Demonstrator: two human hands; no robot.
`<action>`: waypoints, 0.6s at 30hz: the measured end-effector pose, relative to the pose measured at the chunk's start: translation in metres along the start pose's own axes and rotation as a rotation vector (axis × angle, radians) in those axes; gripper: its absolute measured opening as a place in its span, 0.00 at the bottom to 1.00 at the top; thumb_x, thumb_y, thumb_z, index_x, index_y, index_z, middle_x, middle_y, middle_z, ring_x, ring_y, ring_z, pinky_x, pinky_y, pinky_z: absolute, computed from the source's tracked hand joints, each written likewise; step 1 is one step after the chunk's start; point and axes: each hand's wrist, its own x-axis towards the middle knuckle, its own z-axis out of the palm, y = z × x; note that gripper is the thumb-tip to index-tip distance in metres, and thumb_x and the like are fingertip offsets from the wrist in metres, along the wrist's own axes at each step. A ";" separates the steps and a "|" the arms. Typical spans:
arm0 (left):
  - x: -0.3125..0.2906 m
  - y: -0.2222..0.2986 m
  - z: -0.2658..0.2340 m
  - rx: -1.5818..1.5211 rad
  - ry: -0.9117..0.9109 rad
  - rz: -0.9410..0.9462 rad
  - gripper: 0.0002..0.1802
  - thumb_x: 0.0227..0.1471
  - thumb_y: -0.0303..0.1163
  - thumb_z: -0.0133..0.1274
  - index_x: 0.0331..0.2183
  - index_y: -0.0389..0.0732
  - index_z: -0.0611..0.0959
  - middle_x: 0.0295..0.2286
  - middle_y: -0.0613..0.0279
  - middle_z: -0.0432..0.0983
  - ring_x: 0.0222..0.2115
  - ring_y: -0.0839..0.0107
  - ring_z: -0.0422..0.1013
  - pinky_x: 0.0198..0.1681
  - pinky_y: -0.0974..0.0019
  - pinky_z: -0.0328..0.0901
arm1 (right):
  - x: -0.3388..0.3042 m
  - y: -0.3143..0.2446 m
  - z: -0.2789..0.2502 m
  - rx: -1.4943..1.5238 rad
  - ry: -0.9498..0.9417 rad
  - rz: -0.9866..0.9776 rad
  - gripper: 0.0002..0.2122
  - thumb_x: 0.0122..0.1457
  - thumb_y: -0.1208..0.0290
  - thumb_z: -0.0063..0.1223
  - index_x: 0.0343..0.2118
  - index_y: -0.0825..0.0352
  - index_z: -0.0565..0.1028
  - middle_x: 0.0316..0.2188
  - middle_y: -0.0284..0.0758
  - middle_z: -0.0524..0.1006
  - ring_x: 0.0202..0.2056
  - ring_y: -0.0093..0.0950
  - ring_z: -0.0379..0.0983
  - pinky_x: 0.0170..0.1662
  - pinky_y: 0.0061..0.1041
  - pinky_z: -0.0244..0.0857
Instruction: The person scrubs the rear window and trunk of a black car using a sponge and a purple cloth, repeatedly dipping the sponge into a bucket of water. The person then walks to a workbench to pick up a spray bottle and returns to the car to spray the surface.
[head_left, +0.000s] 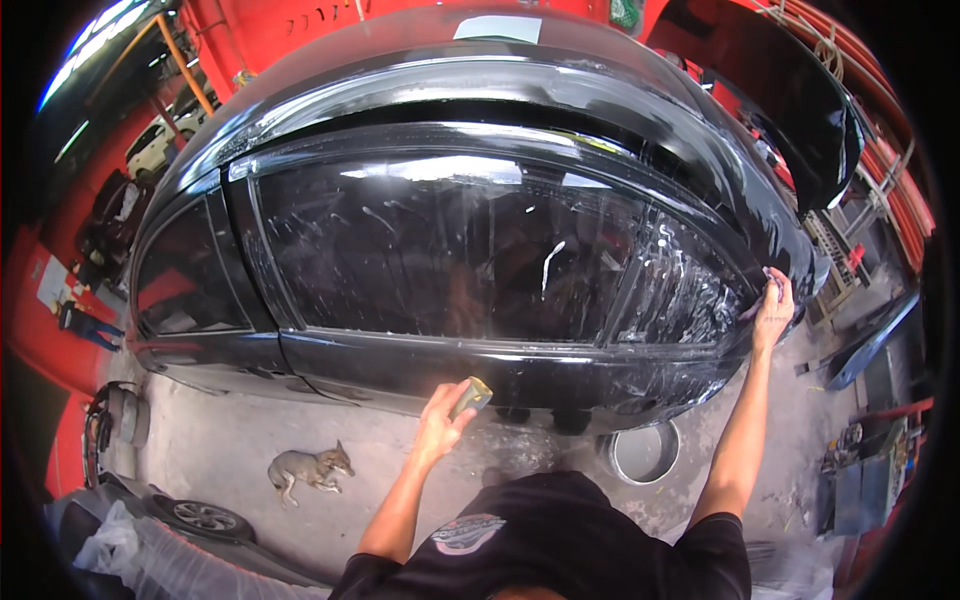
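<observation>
A black car (420,365) lies side-on in front of me, with wet streaks and whitish smears over its side windows (450,250). My left hand (438,425) is closed round a small grey-and-yellow block (474,396), apparently a sanding block or sponge, below the door. At the car's right end, beyond the smeared rear side window (675,285), my right hand (773,312) is pressed against the bodywork with bent fingers. Something small and purplish shows at its fingertips, too small to name.
A round grey bucket (643,455) stands on the floor beside the car. To the left lies a dog (310,470), near a dark car part with a wheel (212,518). A black panel (770,90) stands at the far right. Someone in blue trousers (92,328) is at far left.
</observation>
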 end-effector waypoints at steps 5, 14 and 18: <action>0.014 0.027 0.017 0.026 0.027 0.040 0.30 0.53 0.28 0.64 0.58 0.41 0.78 0.49 0.52 0.75 0.50 0.55 0.73 0.52 0.60 0.68 | -0.003 0.004 -0.002 0.018 -0.007 0.032 0.11 0.69 0.72 0.48 0.48 0.66 0.79 0.27 0.24 0.73 0.24 0.12 0.61 0.25 0.17 0.54; 0.025 0.084 0.054 0.053 0.061 -0.002 0.32 0.53 0.36 0.64 0.58 0.39 0.78 0.50 0.49 0.75 0.52 0.53 0.72 0.55 0.58 0.67 | -0.008 0.016 -0.006 0.070 -0.072 0.058 0.11 0.67 0.75 0.46 0.48 0.72 0.78 0.43 0.33 0.80 0.34 0.20 0.68 0.39 0.21 0.64; 0.037 0.103 0.068 0.096 0.117 0.054 0.30 0.52 0.32 0.65 0.57 0.39 0.79 0.49 0.48 0.76 0.50 0.52 0.74 0.53 0.58 0.68 | -0.004 0.010 -0.009 0.032 -0.089 -0.004 0.11 0.65 0.78 0.46 0.46 0.72 0.78 0.42 0.36 0.80 0.38 0.24 0.72 0.44 0.24 0.66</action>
